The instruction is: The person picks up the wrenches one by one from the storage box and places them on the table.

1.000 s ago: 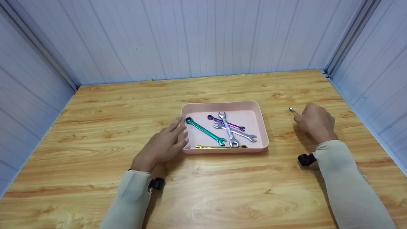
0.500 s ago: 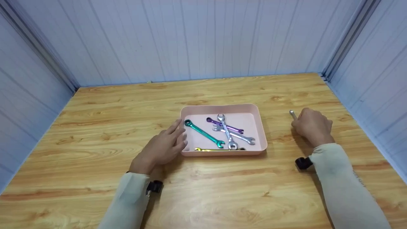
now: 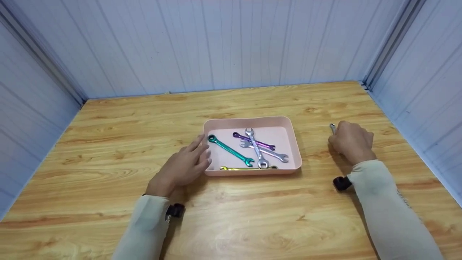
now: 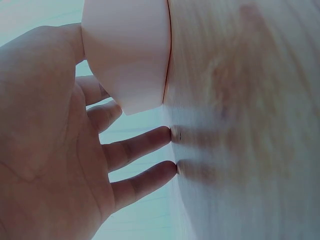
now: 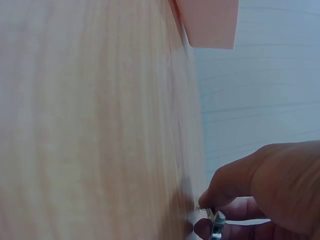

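Note:
In the head view, my left hand (image 3: 182,166) lies relaxed at the left wall of a pink tray (image 3: 294,144). The left wrist view has its thumb and two fingers passing behind the tray wall (image 4: 130,55), and the other two fingertips touching the table. A teal ratchet wrench (image 3: 231,150) lies in the tray, with a purple wrench (image 3: 265,145), two silver wrenches (image 3: 257,148) crossing it, and a yellow wrench (image 3: 238,168) along the near wall. Right of the tray, my right hand (image 3: 353,142) pinches a small silver wrench (image 3: 332,128) low over the table; its other end is hidden.
The wood-grain table (image 3: 252,213) is bounded by pale panelled walls (image 3: 231,43) at the back and both sides. A black wrist camera (image 3: 175,210) sits at the left cuff and another black camera (image 3: 341,183) at the right.
The silver wrench in my right hand has turned from slanting left to pointing more nearly away from me, and that hand has shifted slightly left. My left hand stays at the tray.

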Tool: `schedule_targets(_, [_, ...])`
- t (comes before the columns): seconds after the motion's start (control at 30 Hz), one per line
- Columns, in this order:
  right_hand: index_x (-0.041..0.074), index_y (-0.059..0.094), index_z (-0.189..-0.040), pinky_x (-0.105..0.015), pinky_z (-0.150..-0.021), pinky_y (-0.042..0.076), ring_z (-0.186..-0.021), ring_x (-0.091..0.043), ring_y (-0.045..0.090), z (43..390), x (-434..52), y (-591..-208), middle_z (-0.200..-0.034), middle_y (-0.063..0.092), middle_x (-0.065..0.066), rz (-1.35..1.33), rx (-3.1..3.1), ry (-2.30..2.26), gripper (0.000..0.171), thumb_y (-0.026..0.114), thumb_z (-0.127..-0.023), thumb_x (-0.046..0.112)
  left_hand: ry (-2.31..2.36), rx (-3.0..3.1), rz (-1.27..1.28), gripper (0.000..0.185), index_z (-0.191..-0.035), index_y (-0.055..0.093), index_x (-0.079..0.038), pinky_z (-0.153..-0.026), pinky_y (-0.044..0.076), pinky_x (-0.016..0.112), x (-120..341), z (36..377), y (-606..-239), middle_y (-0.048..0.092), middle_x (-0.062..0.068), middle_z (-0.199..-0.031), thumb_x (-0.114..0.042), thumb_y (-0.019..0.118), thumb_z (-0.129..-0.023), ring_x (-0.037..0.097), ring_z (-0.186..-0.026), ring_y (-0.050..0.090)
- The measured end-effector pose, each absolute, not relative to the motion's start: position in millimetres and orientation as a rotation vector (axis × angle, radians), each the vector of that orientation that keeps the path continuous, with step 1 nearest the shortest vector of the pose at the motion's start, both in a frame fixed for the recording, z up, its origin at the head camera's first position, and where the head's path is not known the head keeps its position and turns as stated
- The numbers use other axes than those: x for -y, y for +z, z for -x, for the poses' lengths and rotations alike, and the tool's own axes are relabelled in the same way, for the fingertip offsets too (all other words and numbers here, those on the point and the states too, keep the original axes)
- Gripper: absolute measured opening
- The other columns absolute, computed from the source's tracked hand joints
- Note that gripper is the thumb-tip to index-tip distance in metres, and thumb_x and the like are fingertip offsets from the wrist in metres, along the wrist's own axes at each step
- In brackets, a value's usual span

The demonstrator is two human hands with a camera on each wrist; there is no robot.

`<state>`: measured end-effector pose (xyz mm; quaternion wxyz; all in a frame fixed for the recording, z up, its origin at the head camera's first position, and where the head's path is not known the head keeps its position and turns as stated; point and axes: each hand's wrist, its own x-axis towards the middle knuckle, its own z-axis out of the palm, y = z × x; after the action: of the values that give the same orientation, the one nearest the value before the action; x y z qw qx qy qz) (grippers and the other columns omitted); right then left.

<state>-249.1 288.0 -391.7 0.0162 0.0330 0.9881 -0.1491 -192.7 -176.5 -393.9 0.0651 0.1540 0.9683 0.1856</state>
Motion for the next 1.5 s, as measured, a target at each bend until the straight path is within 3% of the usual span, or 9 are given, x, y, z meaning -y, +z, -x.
schedule_targets(0.37, [0.015, 0.044, -0.057, -0.048, -0.063, 0.033, -0.051, -0.023, 0.036, 248.6, -288.2, -393.7, -0.053, 0.035, -0.001, -0.055, -3.108, -0.437, 0.028, 0.051, -0.083, 0.005, 0.583, -2.927, -0.486, 0.057, -0.156, 0.039, -0.017, -0.114, 0.031, 0.054, 177.0, 193.0, -395.3, 0.012, -0.002, -0.168, -0.044, 0.042, -0.106, 0.035, -0.146, 0.032])
schedule_targets(0.6, [0.011, 0.054, -0.057, -0.045, -0.057, 0.034, -0.049, -0.025, 0.043, 248.9, -288.5, -394.5, -0.052, 0.048, -0.004, -0.048, -3.105, -0.432, 0.025, 0.054, -0.082, 0.006, 0.599, -2.929, -0.478, 0.056, -0.156, 0.039, -0.017, -0.114, 0.032, 0.053, 176.0, 193.7, -395.0, 0.014, -0.002, -0.168, -0.044, 0.040, -0.106, 0.034, -0.145, 0.033])
schedule_targets(0.93, [0.015, 0.043, -0.056, -0.045, -0.060, 0.030, -0.049, -0.022, 0.033, 247.8, -288.3, -396.4, -0.051, 0.031, 0.001, -0.037, -3.131, -0.444, 0.029, 0.052, -0.083, 0.006, 0.607, -2.922, -0.469, 0.058, -0.157, 0.037, -0.017, -0.114, 0.033, 0.050, 176.1, 192.4, -394.9, 0.012, -0.002, -0.168, -0.044, 0.040, -0.106, 0.030, -0.143, 0.037])
schedule_targets(1.2, [0.014, 0.046, -0.055, -0.044, -0.059, 0.030, -0.048, -0.022, 0.034, 248.8, -288.9, -396.5, -0.050, 0.035, 0.000, -0.039, -3.120, -0.445, 0.029, 0.053, -0.082, 0.006, 0.626, -2.912, -0.441, 0.060, -0.159, 0.031, -0.019, -0.113, 0.033, 0.049, 175.4, 192.0, -393.9, 0.011, -0.003, -0.168, -0.044, 0.041, -0.106, 0.029, -0.143, 0.037])
schedule_targets(1.37, [0.014, 0.050, -0.054, -0.043, -0.058, 0.031, -0.047, -0.023, 0.038, 248.3, -288.7, -396.9, -0.048, 0.040, -0.001, -0.050, -3.119, -0.464, 0.027, 0.052, -0.079, 0.006, 0.613, -2.913, -0.472, 0.058, -0.157, 0.037, -0.016, -0.112, 0.035, 0.051, 176.3, 191.9, -394.7, 0.012, 0.000, -0.168, -0.043, 0.043, -0.106, 0.032, -0.141, 0.041])
schedule_targets(1.5, [0.014, 0.048, -0.055, -0.049, -0.062, 0.035, -0.048, -0.025, 0.042, 248.8, -287.7, -396.9, -0.049, 0.044, -0.002, -0.081, -3.140, -0.447, 0.030, 0.050, -0.085, 0.012, 0.616, -2.924, -0.517, 0.057, -0.154, 0.042, -0.013, -0.110, 0.037, 0.052, 177.7, 192.1, -394.9, 0.014, 0.001, -0.167, -0.042, 0.045, -0.105, 0.035, -0.138, 0.045])
